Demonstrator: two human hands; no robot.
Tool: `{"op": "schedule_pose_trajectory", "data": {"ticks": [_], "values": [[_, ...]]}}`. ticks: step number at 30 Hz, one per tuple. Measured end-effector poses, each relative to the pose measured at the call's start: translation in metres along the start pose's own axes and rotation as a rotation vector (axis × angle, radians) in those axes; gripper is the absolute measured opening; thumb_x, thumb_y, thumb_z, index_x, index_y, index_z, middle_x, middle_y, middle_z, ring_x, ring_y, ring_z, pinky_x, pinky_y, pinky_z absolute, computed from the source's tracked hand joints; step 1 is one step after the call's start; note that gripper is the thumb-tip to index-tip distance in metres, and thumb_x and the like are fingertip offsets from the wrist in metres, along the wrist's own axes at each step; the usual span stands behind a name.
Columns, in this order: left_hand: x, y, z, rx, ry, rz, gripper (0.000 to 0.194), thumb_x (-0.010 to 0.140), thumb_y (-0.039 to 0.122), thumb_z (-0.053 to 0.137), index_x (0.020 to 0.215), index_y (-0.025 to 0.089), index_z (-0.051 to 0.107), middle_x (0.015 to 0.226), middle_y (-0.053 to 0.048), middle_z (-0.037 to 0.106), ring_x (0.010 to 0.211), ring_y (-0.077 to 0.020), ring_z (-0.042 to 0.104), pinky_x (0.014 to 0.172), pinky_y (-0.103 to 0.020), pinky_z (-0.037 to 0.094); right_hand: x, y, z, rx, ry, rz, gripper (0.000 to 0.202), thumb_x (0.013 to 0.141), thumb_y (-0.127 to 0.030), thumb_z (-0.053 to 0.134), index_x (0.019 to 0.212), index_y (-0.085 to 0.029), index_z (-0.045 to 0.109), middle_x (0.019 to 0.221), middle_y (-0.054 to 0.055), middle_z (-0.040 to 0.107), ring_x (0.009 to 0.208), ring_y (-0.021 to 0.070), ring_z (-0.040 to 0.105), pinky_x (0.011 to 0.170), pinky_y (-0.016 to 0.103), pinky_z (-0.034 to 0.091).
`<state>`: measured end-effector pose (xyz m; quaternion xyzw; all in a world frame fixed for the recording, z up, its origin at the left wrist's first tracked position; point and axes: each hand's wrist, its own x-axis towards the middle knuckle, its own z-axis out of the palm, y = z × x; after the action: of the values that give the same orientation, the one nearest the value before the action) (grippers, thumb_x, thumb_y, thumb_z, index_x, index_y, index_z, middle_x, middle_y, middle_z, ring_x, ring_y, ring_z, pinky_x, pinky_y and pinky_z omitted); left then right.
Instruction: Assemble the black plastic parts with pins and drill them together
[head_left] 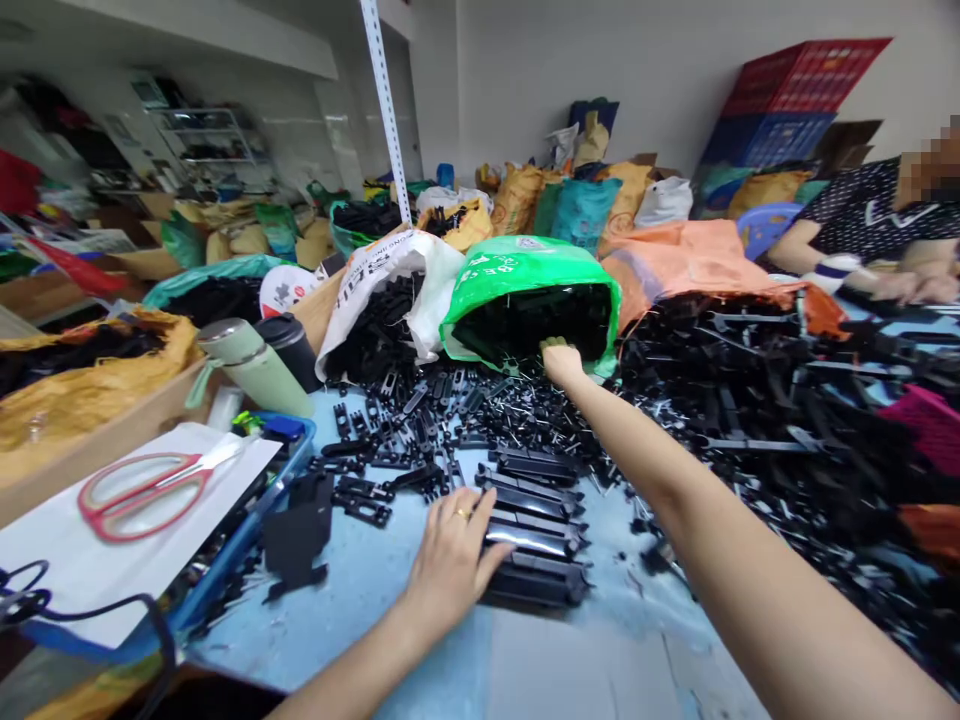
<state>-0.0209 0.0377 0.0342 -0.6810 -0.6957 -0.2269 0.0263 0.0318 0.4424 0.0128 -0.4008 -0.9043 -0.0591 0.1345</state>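
Observation:
My left hand point(456, 548) rests at the left ends of a row of long black plastic parts point(536, 530) lying side by side on the blue table. Its fingers are stretched out and the thumb stands apart, touching the parts without closing round one. My right hand point(561, 360) reaches into the mouth of a green sack point(525, 262) with a dark inside. Its fingers are hidden in there, so what they hold does not show. Small black slotted pieces point(420, 415) and a heap of loose screws or pins point(540, 415) lie between my hands.
White sack point(382, 275) and orange sack point(675, 262) flank the green one; black parts point(750, 380) pile up at right. Red-handled scissors point(142, 495) lie on paper over a blue tray point(289, 470). A green bottle point(255, 370) stands behind. Another person point(862, 230) works at far right.

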Motion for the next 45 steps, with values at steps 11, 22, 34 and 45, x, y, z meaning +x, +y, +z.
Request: {"op": "schedule_pose_trajectory", "data": {"ticks": [11, 22, 34, 45], "values": [[0.118, -0.165, 0.004, 0.268, 0.045, -0.518, 0.030, 0.081, 0.032, 0.051, 0.098, 0.010, 0.058, 0.101, -0.017, 0.055, 0.102, -0.0317, 0.049, 0.083, -0.043, 0.042, 0.044, 0.025, 0.010, -0.126, -0.069, -0.179, 0.026, 0.087, -0.014, 0.037, 0.105, -0.015, 0.055, 0.113, 0.014, 0.055, 0.109, 0.0272, 0.038, 0.089, 0.045, 0.024], [0.071, -0.087, -0.018, -0.233, 0.147, -0.388, 0.042, 0.079, 0.023, 0.055, 0.119, 0.016, 0.041, 0.096, -0.007, 0.059, 0.084, -0.0192, 0.059, 0.080, -0.034, 0.046, -0.111, -0.012, -0.108, 0.638, 0.172, -0.257, 0.066, 0.076, -0.031, 0.060, 0.130, -0.018, 0.026, 0.104, 0.007, 0.059, 0.093, 0.0195, 0.055, 0.082, 0.034, 0.043], [-0.035, 0.049, -0.002, -0.791, -0.125, -0.408, 0.033, 0.088, 0.038, 0.041, 0.109, 0.017, 0.055, 0.093, -0.006, 0.063, 0.076, -0.0164, 0.060, 0.069, -0.028, 0.048, -0.434, 0.005, -0.138, 0.879, -0.164, 0.035, 0.039, 0.071, -0.034, 0.068, 0.105, -0.025, 0.049, 0.103, 0.009, 0.059, 0.097, 0.0246, 0.057, 0.086, 0.041, 0.046], [-0.063, 0.120, 0.008, -0.843, -0.031, -0.304, 0.037, 0.089, 0.031, 0.041, 0.123, 0.022, 0.052, 0.108, -0.007, 0.059, 0.091, -0.0183, 0.060, 0.080, -0.033, 0.049, -0.411, -0.084, -0.130, 1.263, -0.172, 0.217, 0.046, 0.089, -0.044, 0.040, 0.133, -0.030, 0.040, 0.098, 0.007, 0.061, 0.069, 0.0174, 0.060, 0.059, 0.034, 0.053]]}}
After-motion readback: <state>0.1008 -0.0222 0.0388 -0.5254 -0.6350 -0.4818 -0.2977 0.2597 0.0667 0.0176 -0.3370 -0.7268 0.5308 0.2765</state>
